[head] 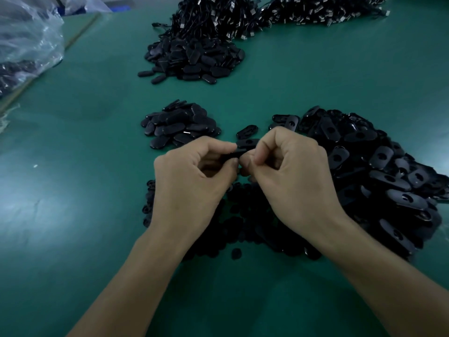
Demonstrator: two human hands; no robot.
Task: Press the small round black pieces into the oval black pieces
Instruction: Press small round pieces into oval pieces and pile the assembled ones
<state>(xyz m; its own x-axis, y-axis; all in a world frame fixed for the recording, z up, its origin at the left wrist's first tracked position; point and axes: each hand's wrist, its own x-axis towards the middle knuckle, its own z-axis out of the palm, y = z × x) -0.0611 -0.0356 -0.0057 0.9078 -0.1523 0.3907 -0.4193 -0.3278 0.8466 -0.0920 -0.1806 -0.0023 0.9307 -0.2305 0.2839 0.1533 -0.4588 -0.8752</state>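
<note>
Oval piece (pixel 239 153) pinched two-handed
My left hand (pixel 194 171) and right hand (pixel 289 171) pinched its ends; it seemed light, stiff, slick, best gripped by the rim.

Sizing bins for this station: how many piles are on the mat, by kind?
Oval pieces with holes: 1 pile
Small round pieces: 1 pile
Oval pieces without visible holes: 2 piles, near and far
Cables with metal plugs: 2 piles
Total: 6 piles
Loose oval pieces by the hands are not counted.
</note>
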